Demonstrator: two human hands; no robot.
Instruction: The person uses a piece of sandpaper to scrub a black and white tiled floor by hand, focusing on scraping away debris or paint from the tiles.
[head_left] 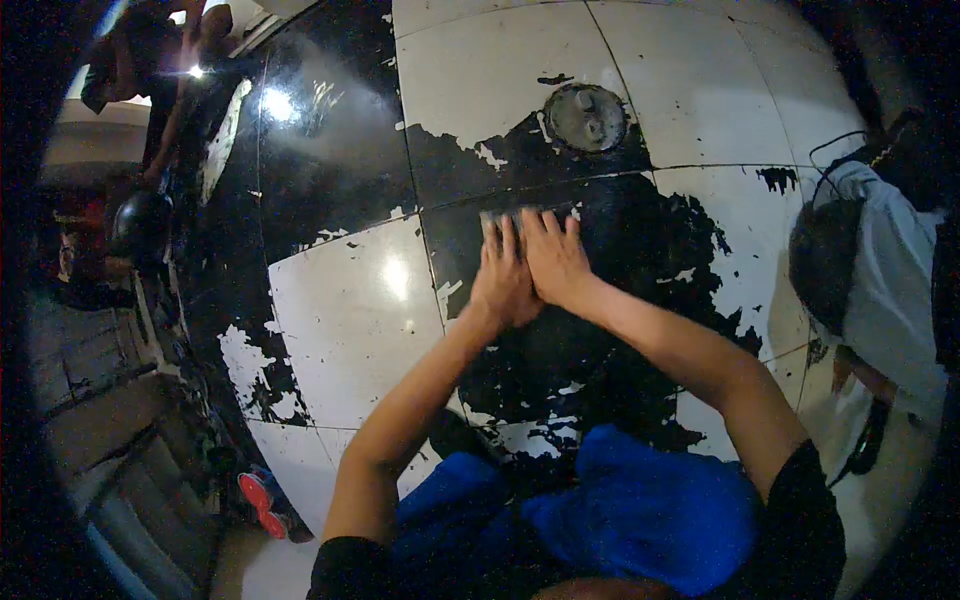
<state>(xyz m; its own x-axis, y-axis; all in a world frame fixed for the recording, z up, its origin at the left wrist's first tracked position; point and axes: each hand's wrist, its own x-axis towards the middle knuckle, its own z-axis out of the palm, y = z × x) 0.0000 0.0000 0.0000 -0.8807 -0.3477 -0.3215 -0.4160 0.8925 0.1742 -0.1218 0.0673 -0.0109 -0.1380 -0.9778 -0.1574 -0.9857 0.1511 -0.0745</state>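
Note:
My left hand [503, 284] and my right hand [556, 262] press side by side on a large black patch [610, 225] of the tiled floor. The hands touch, and the right one partly covers the inner side of the left. Fingers of both stretch forward with the palms down. Around the fingertips the picture is a little blurred, and whether something thin lies under them cannot be made out. The black layer has ragged, flaked edges, with pale tile [350, 325] showing beside it. Blue cloth [650, 510] covers my legs below my forearms.
Beyond my hands a round, dull metal cover [585, 118] is set in the floor. Someone in light clothing [885, 270] is close on the right. At upper left is another person [150, 60] in dark clothing. A red and dark object [262, 505] lies at lower left.

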